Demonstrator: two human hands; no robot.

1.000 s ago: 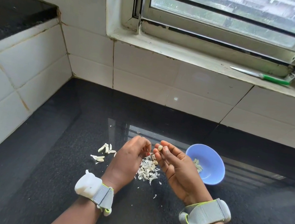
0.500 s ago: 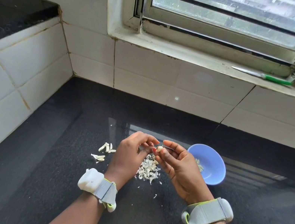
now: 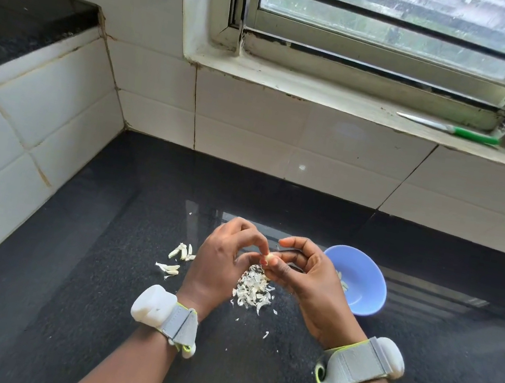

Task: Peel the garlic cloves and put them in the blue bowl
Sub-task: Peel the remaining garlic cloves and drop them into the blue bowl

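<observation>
A small pale garlic clove (image 3: 270,257) is held above the black counter between both hands. My left hand (image 3: 221,263) pinches it from the left with curled fingers. My right hand (image 3: 303,278) pinches it from the right between thumb and fingertips. Just right of my right hand stands the blue bowl (image 3: 363,285), with a few peeled cloves (image 3: 343,283) showing inside it. Under my hands lies a heap of white garlic skins (image 3: 252,289). Several unpeeled cloves (image 3: 178,257) lie on the counter left of my left hand.
The black counter (image 3: 58,292) is bounded by white tiled walls at the left and back. A green-handled knife (image 3: 451,128) lies on the window sill at the upper right. A raised black ledge (image 3: 12,14) sits at the far left.
My left hand has come up from the skin heap and joined my right hand at the clove. Both hands have lifted slightly.
</observation>
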